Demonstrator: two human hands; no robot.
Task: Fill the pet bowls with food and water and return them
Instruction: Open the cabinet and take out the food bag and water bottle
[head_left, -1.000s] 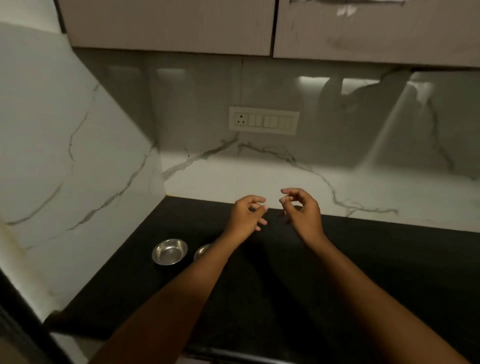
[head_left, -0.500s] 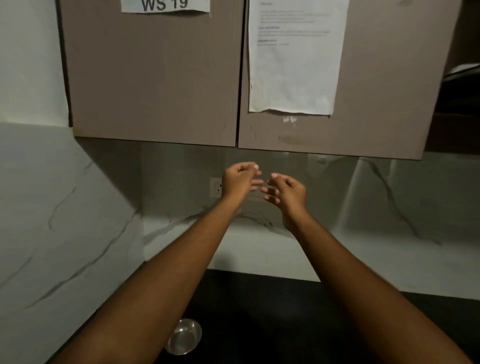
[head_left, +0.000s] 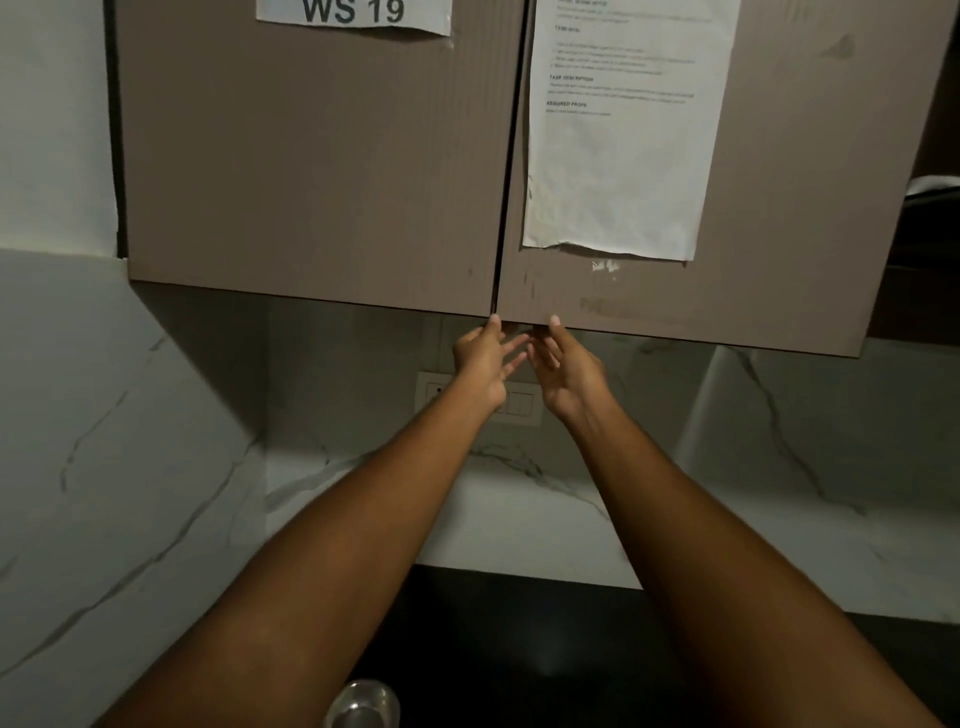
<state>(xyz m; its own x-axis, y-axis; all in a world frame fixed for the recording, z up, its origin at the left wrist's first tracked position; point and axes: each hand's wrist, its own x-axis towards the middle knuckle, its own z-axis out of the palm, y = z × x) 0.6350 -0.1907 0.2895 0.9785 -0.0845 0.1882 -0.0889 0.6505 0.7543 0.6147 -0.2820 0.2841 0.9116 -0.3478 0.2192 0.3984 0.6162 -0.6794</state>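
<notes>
Bowl (head_left: 363, 705): one steel rim, at the bottom edge of the view, on the black counter (head_left: 519, 649), between the forearms and well below the hands; contents hidden, second bowl out of view.

Fingers spread and loose on both hands, clenched on nothing. Left hand (head_left: 480, 364): one fingertip up against the lower edge of the left cabinet door (head_left: 311, 171), right at the seam. Right hand (head_left: 569, 371): one fingertip at the lower edge of the right cabinet door (head_left: 779, 208), just beside that seam. Whether either finger hooks behind an edge: cannot tell.

Outward from there: both doors shut, only a dark line between. "WS 19" sign (head_left: 353, 13) taped on the left door, printed sheet (head_left: 618, 156) on the right. Switch plate (head_left: 514, 408) on the marble wall behind the wrists.

Progress, as a judgement: barely begun. No food, no water, no container in sight. Probably about to open the cupboard for feed. Left to do: opening, fetching, filling both bowls, carrying them back.
</notes>
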